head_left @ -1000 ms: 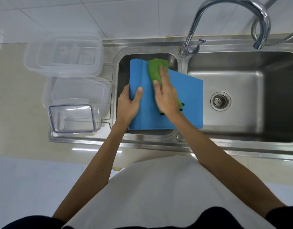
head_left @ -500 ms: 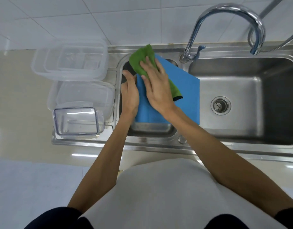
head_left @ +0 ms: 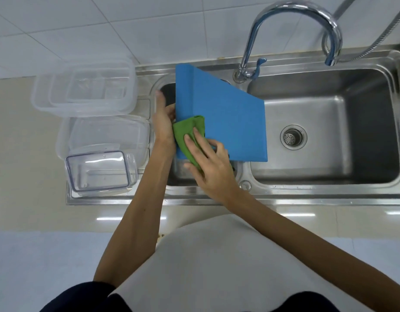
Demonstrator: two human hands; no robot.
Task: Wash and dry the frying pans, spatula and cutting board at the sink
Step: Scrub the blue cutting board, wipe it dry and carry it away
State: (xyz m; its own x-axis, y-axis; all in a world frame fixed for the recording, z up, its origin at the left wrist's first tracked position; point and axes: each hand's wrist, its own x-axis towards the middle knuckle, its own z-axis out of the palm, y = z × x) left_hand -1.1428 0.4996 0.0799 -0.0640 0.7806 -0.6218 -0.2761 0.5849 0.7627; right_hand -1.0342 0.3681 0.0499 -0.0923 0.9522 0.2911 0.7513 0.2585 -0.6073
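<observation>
A blue cutting board (head_left: 226, 118) stands tilted over the small left basin (head_left: 183, 176) of the steel sink, its right side reaching over the divider. My left hand (head_left: 164, 119) grips the board's left edge. My right hand (head_left: 211, 164) presses a green cloth (head_left: 187, 134) flat against the board's lower left corner, fingers spread over the cloth. No frying pan or spatula is in view.
The large right basin (head_left: 329, 136) holds only its drain strainer (head_left: 293, 137). A chrome tap (head_left: 291, 25) arches over the sink and a hose runs at the top right. Clear plastic containers (head_left: 84, 86) and lids (head_left: 99, 171) sit stacked left of the sink.
The cloth and my right hand slid from the board's top left corner down to its lower left corner. The board's top edge now shows bare.
</observation>
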